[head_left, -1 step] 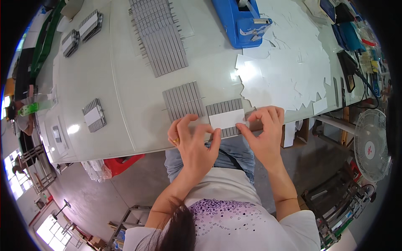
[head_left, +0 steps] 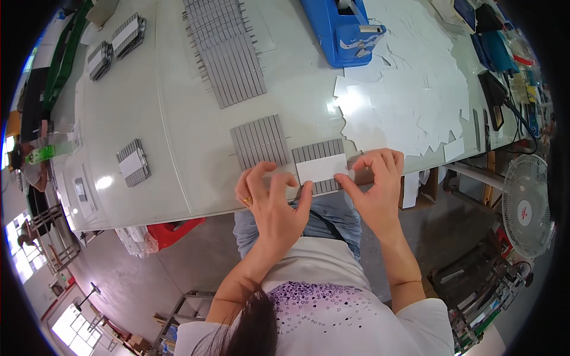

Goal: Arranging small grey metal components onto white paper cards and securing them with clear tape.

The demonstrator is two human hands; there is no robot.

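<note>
Pale workshop table (head_left: 178,178) fills the view, with a blue tape dispenser (head_left: 341,32) near its far edge and loose white labels (head_left: 409,101) toward the right. At the near edge, the left hand (head_left: 270,204) and right hand (head_left: 374,187) press a white label (head_left: 320,168) across a grey ribbed block (head_left: 317,151), fingers pinching its two ends. A second ribbed block (head_left: 259,141) lies just beside it. The label-fixing step seems underway; smoothing it flat and square likely comes next.
</note>
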